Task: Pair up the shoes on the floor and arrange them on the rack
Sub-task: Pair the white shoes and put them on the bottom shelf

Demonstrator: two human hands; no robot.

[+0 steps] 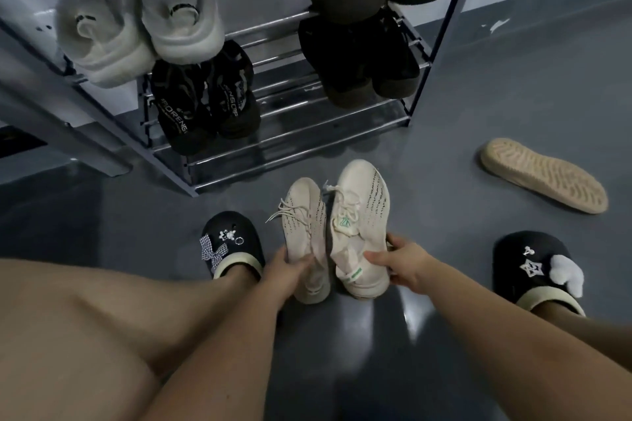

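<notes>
head view: at 6 o'clock my left hand (285,272) and right hand (403,263) each pinch a soft, light cream knit sneaker, the left one (304,215) and the right one (362,208), by its floppy heel collar.

Both arms outstretched, left hand (285,272) and right hand (402,265) gripping.

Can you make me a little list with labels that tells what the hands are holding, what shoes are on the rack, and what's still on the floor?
left hand: grips the heel of the left cream sneaker
right hand: grips the heel of the right cream sneaker
sneakers: side by side, toes toward the rack
on rack: fluffy white slippers, black sandals, dark shoes
lowest shelf: no shoes seen on it
still on floor: tan shoe, sole up
person's feet: in black clogs
</notes>
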